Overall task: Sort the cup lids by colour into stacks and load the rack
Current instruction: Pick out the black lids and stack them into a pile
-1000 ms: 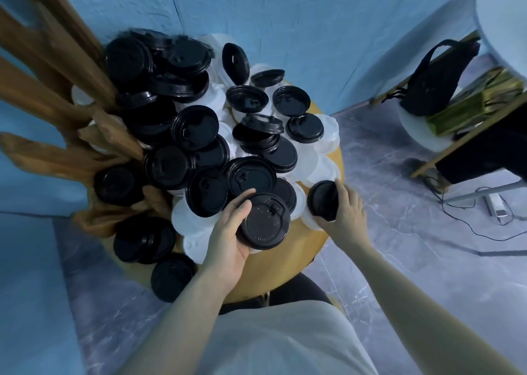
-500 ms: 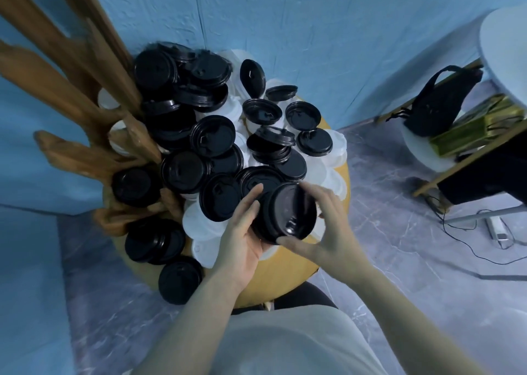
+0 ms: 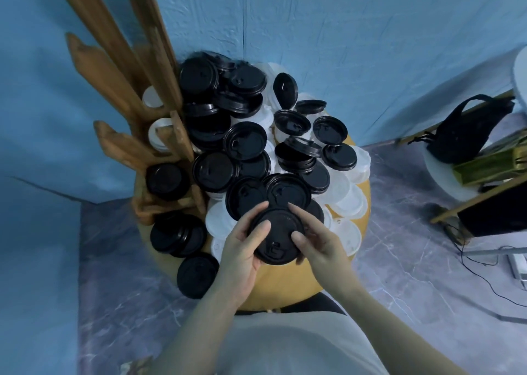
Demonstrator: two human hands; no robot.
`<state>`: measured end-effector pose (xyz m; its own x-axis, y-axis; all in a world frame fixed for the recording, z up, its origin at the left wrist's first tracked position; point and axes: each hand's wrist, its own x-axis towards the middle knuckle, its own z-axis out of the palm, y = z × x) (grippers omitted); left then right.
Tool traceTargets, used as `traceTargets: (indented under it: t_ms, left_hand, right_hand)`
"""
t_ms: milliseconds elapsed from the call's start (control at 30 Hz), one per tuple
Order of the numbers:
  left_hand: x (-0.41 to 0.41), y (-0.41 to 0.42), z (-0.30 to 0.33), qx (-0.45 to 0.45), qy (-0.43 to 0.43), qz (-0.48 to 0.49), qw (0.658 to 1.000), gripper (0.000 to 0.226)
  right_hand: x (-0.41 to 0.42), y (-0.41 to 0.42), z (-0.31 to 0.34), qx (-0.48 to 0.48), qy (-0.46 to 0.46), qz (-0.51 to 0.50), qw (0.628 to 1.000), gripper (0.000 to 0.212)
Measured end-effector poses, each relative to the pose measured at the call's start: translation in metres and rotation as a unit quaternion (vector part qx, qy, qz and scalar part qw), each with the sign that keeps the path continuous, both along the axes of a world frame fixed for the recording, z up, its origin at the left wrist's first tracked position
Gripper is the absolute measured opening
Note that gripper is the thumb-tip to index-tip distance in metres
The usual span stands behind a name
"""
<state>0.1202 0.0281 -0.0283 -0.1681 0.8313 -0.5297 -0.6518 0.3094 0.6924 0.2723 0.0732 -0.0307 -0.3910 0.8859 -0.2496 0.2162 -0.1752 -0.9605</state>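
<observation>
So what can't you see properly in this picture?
- Head view: how many round black plastic lids are in the held stack; the left hand and right hand cover its edges.
- Head view: the white plastic lids are mostly buried under black ones, so they can't be counted.
- Head view: the tall brown wooden rack runs off the top edge.
- Head view: the round yellow table is largely covered.

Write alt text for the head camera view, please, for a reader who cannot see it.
Two hands, left hand and right hand, together hold a black lid above a round yellow table heaped with black lids and white lids. A wooden rack rises at the table's left, against a blue wall.
</observation>
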Motion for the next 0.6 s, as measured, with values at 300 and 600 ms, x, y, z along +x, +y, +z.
traceTargets:
  t_ms: [300, 600]
  left_hand:
    - [-0.024, -0.032, -0.011, 0.017, -0.040, 0.039, 0.998, 0.056]
    - [-0.039, -0.034, -0.011, 0.007, -0.036, 0.120, 0.992, 0.059]
  right_hand:
    - [-0.019, -0.002, 0.004, 0.073, -0.064, 0.077, 0.992, 0.036]
    - [-0.001, 0.057, -0.032, 0.427, -0.387, 0.119, 0.808, 0.035]
